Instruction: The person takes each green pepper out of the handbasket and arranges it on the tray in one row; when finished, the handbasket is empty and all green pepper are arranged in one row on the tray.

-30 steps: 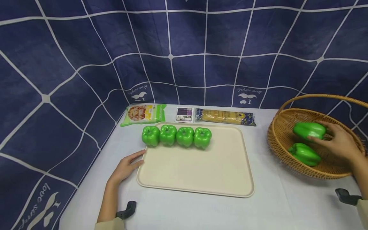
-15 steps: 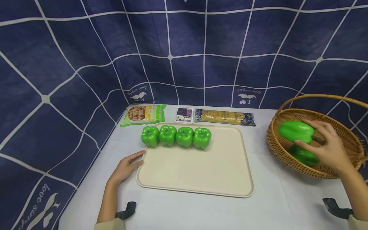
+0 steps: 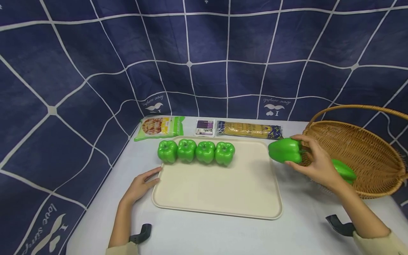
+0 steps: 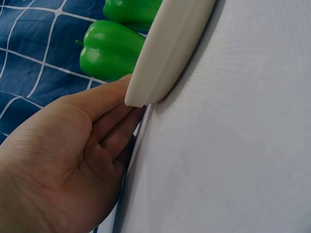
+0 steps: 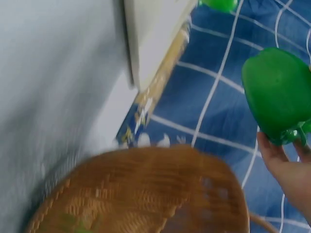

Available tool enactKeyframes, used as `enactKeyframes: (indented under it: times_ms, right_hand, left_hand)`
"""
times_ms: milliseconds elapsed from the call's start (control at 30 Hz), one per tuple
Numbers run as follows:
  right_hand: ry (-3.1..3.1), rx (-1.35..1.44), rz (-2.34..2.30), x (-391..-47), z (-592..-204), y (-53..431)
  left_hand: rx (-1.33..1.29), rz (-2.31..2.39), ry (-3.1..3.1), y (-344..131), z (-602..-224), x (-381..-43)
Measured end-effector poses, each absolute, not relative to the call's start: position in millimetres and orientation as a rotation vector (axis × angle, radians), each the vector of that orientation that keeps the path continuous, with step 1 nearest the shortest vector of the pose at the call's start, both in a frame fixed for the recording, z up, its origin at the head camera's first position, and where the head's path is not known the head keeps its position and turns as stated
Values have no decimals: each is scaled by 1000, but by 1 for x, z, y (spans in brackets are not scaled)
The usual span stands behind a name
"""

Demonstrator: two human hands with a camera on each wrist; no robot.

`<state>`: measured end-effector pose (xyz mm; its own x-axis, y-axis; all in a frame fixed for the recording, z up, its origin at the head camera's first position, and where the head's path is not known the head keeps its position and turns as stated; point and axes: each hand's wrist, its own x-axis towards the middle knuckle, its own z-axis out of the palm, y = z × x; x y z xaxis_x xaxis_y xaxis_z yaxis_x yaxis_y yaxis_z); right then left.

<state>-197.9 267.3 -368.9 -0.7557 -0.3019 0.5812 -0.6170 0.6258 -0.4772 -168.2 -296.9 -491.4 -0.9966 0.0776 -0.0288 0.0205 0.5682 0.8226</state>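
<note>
My right hand grips a green bell pepper near its stem end, in the air over the tray's right edge. In the right wrist view the same pepper shows at the right, only part of the hand visible. Several green bell peppers stand in a row along the back left of the beige tray. With fairly straight fingers my left hand touches the tray's left rim; the left wrist view shows its fingertips against the rim. Another bell pepper lies in the wicker basket, partly behind my right arm.
The wicker basket with a tall handle stands right of the tray. Behind the tray lie a green food bag, a small white-and-purple pack and a long yellow-and-blue packet. A dark blue checked cloth hangs behind.
My right hand has lifted the bell pepper out of the basket and carried it left to the tray's right edge. My left hand has stayed at the tray's left rim.
</note>
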Motion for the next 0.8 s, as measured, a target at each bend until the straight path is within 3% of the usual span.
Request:
enactKeyframes:
  times_ms: [333,800]
  right_hand:
    - [-2433,845,887,-222,-390,228]
    - [-2630,799,835,-248,-422,179]
  left_hand:
    - [106,1435,2741,-298,-492,-167]
    - [106,1425,2764,-296,-491,-165]
